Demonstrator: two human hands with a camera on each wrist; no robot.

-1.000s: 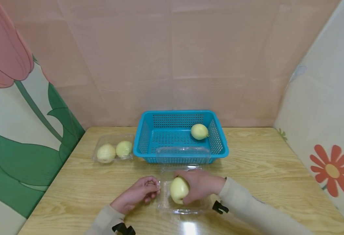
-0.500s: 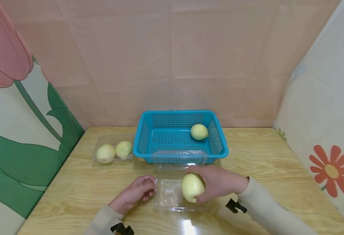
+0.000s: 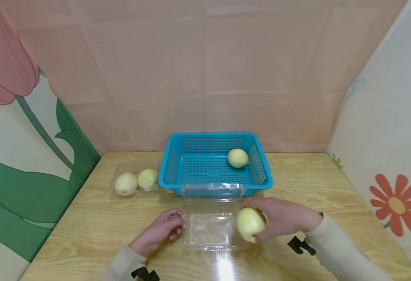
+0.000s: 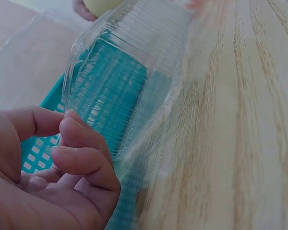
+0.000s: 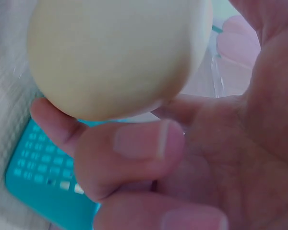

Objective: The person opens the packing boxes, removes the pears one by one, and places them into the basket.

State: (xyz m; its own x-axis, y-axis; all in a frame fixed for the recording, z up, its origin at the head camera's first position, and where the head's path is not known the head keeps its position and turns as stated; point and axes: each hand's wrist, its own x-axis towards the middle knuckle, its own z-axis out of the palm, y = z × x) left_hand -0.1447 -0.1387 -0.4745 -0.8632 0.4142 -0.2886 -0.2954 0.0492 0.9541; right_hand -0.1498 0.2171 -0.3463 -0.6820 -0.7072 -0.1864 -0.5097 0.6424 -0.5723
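My right hand (image 3: 279, 218) holds a small pale yellow-green melon (image 3: 250, 224) at the right side of an opened clear plastic clamshell box (image 3: 209, 234). In the right wrist view the melon (image 5: 110, 52) sits against the curled fingers (image 5: 129, 143). Thumb and fingertips of my left hand (image 3: 161, 230) pinch the left edge of the clamshell box; in the left wrist view they meet at its plastic rim (image 4: 69, 98). The box's raised lid (image 3: 212, 190) leans in front of a blue basket (image 3: 216, 134). No melon shows inside this box.
Another melon (image 3: 238, 158) lies at the right inside the blue basket. Left of the basket, a second clear clamshell box (image 3: 121, 168) holds two melons (image 3: 126, 184). A wooden table (image 3: 303, 183) bears everything, with printed hangings around it.
My right hand has moved to the right with the melon, from over the clamshell box to its right side. The box has shifted slightly left; the left hand has barely moved.
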